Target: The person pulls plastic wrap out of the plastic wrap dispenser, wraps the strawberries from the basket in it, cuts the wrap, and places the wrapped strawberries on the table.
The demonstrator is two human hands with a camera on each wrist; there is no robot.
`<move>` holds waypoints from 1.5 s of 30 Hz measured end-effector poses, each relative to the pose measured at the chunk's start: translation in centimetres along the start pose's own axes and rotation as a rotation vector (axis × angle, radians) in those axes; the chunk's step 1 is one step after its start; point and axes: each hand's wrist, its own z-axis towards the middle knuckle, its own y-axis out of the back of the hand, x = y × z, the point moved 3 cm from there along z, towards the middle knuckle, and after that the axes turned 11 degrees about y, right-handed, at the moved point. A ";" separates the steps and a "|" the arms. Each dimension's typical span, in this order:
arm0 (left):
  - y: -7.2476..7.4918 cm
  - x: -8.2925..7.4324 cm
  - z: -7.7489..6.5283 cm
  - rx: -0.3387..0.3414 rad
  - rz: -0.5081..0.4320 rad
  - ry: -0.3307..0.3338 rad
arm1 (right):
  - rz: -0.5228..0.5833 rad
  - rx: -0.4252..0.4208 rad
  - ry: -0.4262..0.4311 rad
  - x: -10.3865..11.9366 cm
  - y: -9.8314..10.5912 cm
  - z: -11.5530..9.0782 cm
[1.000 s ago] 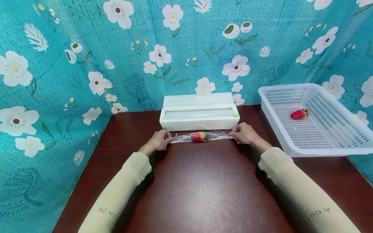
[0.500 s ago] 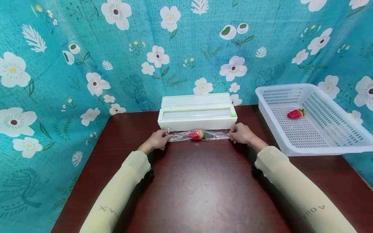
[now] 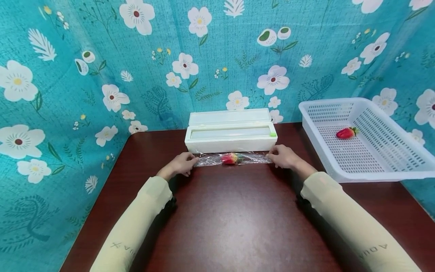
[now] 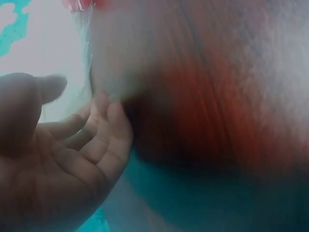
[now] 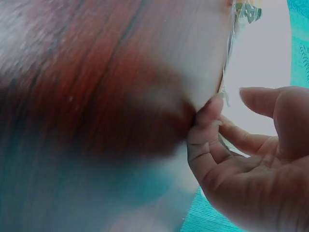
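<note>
A red strawberry with a pale yellow top [image 3: 229, 158] lies wrapped in a strip of clear cling film [image 3: 209, 159], in front of the white cling film dispenser [image 3: 231, 145]. My left hand [image 3: 181, 163] is at the strip's left end and my right hand [image 3: 284, 156] at its right end. Both wrist views show the thumb apart from the fingers. Bent left fingers [image 4: 108, 137] touch down beside the film's edge, and the right fingers [image 5: 205, 140] do likewise on their side. Only bits of the wrapped strawberry [image 4: 79, 4] show at the top of the left wrist view.
The dispenser's clear lid [image 3: 229, 116] stands raised, with a green slider [image 3: 273, 134] at the right end. At the right is a white plastic basket [image 3: 377, 176] holding another strawberry [image 3: 346, 133]. A floral curtain [image 3: 204, 49] hangs behind the dark wooden table [image 3: 231, 223].
The film's ends, gathered and pinched a second ago, now lie flatter and wider. My thumbs have come away from the fingers, and the hands have spread slightly apart. The strawberry has turned a little.
</note>
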 end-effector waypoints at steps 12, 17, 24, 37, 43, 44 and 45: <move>2.7 -0.8 -1.0 -0.098 0.219 -0.073 | -0.368 -0.016 0.068 5.4 4.4 -0.9; 4.0 -3.1 -1.5 -0.306 0.321 -0.180 | -0.447 -0.033 0.110 7.6 6.7 -0.2; 2.8 -8.3 -1.7 -0.393 0.405 -0.312 | -0.542 0.018 0.165 6.2 8.1 1.8; -3.6 -19.2 1.0 -0.240 0.574 -0.554 | -0.643 0.151 0.139 3.2 8.3 5.1; -5.8 -22.1 2.0 -0.170 0.606 -0.570 | -0.618 0.168 0.201 2.7 8.0 5.8; -6.1 -22.4 2.1 -0.166 0.613 -0.573 | -0.616 0.169 0.214 2.7 7.9 5.8; -6.3 -22.8 2.1 -0.163 0.616 -0.572 | -0.613 0.165 0.226 2.8 7.9 5.9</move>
